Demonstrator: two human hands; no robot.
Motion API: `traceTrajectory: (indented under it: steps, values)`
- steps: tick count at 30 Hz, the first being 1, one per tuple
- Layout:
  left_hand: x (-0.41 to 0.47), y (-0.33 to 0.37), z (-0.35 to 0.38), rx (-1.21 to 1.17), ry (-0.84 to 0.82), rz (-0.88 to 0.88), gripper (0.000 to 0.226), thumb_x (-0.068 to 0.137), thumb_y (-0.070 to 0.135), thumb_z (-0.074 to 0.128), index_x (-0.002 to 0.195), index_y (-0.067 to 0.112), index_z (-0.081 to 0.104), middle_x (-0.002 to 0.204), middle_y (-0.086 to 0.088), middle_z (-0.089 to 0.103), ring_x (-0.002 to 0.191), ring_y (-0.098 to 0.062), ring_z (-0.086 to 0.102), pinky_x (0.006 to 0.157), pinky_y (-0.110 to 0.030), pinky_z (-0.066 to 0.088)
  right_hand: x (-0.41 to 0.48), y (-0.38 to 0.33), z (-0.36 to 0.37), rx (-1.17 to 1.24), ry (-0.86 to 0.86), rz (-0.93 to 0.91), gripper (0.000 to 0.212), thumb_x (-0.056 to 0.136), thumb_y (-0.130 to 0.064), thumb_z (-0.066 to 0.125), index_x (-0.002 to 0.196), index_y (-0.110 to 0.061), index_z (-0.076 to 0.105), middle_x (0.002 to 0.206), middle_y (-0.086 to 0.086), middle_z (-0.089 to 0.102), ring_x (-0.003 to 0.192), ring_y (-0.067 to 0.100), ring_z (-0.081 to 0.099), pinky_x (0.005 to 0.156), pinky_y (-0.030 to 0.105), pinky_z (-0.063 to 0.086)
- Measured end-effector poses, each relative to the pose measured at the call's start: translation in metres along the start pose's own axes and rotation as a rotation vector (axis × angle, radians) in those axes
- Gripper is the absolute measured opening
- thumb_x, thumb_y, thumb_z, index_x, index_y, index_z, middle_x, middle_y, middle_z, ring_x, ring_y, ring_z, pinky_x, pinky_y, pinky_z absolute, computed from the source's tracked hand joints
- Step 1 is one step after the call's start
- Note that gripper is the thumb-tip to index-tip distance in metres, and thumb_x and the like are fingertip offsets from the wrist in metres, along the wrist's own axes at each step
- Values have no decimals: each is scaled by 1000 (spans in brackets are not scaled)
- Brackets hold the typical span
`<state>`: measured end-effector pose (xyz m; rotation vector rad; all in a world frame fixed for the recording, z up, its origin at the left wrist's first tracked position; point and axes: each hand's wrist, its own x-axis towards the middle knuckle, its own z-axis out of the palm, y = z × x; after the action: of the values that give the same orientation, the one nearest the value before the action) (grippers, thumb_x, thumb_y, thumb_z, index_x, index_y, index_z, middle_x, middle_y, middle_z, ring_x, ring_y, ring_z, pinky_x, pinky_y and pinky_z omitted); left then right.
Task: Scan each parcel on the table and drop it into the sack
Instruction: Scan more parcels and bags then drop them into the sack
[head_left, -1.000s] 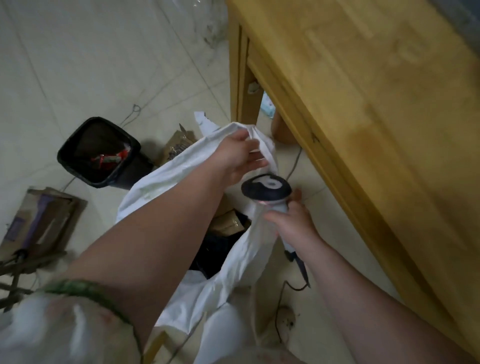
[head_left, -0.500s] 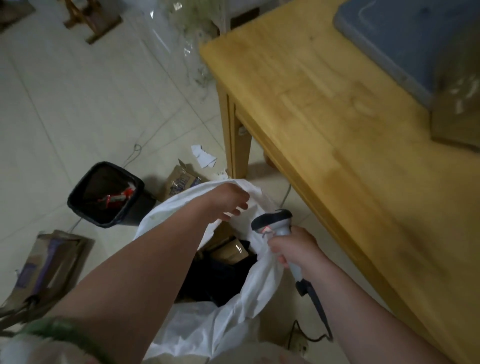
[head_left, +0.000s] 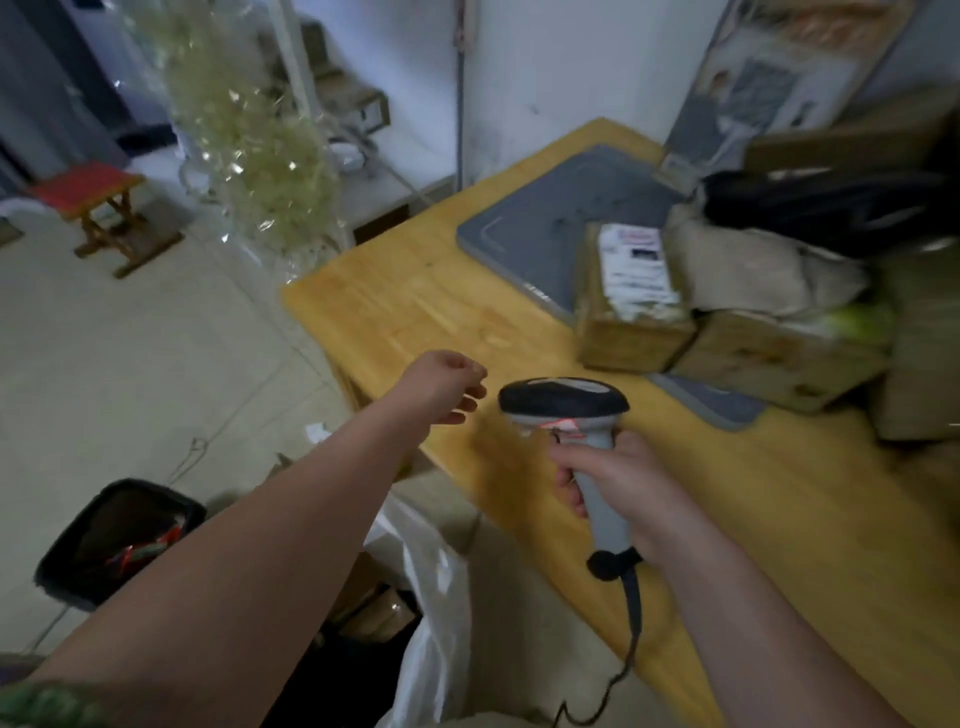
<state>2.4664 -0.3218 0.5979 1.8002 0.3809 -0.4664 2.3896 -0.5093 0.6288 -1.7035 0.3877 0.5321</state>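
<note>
Since the left hand (head_left: 441, 387) has let go of the sack (head_left: 431, 597) rim it gripped half a second ago, I log the last parcel as dropped. By my reading the cycle restarts with fetching the next one.

Item 1, left hand: over the table's (head_left: 415, 301) near left edge, fingers loosely curled, holding nothing, well apart from every parcel.

Item 2, right hand (head_left: 623, 483): fingers wrapped round the grey handle of the scanner (head_left: 563, 402). It has risen from beside the sack to above the table's front edge. The dark head points toward the table's middle, with a red glow beneath it. The cable trails off the front edge.

Item 3, sack: white, thin and plastic, on the floor just below the table's front edge. Its mouth is slack now that no hand holds it. Dark and brown parcels show inside.

Item 4, labelled box (head_left: 631, 301): brown cardboard, standing toward the table's far right, partly on a grey mat (head_left: 550, 228). It is the parcel nearest the hands. The white shipping label faces up, so I judge it scannable without turning.

Item 5, second box (head_left: 769, 358): brown, touching item 4 on the side toward the table's right end. No label is legible.

Item 6, beige soft parcel (head_left: 753, 270) and black bag (head_left: 831, 208): at the table's far right, behind the boxes, blurred. Count of remaining parcels uncertain; several, so the task is well short of done.
</note>
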Motion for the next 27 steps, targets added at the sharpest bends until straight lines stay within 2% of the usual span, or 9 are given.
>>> traceTrajectory:
  steps: [3,6,10,13,15,19,21,25,27]
  values:
    - [-2,32,48,0,-4,63,16,96,17,54,109,15,61,102,-7,64,83,-20,60,76,-34,53,-1,-9,-52,146,164,-74,5,87,-10,68,84,-6,65,63,5,59,49,14,52,47,28,43]
    - [3,58,92,109,54,169,37,95,20,56,132,20,52,110,-3,57,89,-22,56,80,-38,52,3,-14,-98,286,306,-112,5,88,-11,66,86,-10,63,66,5,59,49,14,52,47,27,44]
    - [16,79,135,406,114,303,59,96,29,55,150,29,29,148,-11,26,124,-31,44,95,-40,48,7,-17,-136,380,366,-156,3,89,-10,64,88,-13,62,74,4,60,54,13,53,49,25,45]
    - [29,89,163,557,165,276,67,94,40,55,151,31,22,153,-14,13,137,-38,24,107,-44,37,10,-16,-151,380,357,-172,5,87,-9,65,92,-10,63,76,5,60,56,14,54,51,26,46]
    - [35,96,179,572,229,216,74,90,48,59,150,24,22,154,-17,7,139,-43,17,108,-45,30,12,-14,-157,393,345,-168,6,86,-9,66,92,-10,63,76,6,60,56,15,54,51,27,46]
    - [45,102,196,493,329,61,110,78,59,69,152,12,3,157,-20,-9,143,-43,1,111,-48,25,14,-9,-165,426,349,-153,7,86,-9,67,91,-9,64,75,5,60,55,14,53,49,26,45]
    - [50,103,200,455,371,40,121,73,61,72,152,8,-2,157,-22,-8,144,-42,-1,113,-49,22,14,-6,-168,440,356,-151,9,85,-9,68,93,-9,63,75,5,60,55,13,54,49,26,46]
    - [51,105,201,549,437,32,120,70,59,71,148,-3,3,148,-27,19,136,-40,20,111,-45,19,9,-2,-175,444,349,-154,11,85,-11,68,95,-10,63,77,5,61,56,13,55,49,24,47]
    - [43,97,194,584,452,41,119,69,58,70,147,-4,5,144,-27,24,132,-40,23,109,-46,21,4,0,-177,453,338,-162,8,86,-11,68,91,-11,62,77,4,61,57,13,55,51,25,47]
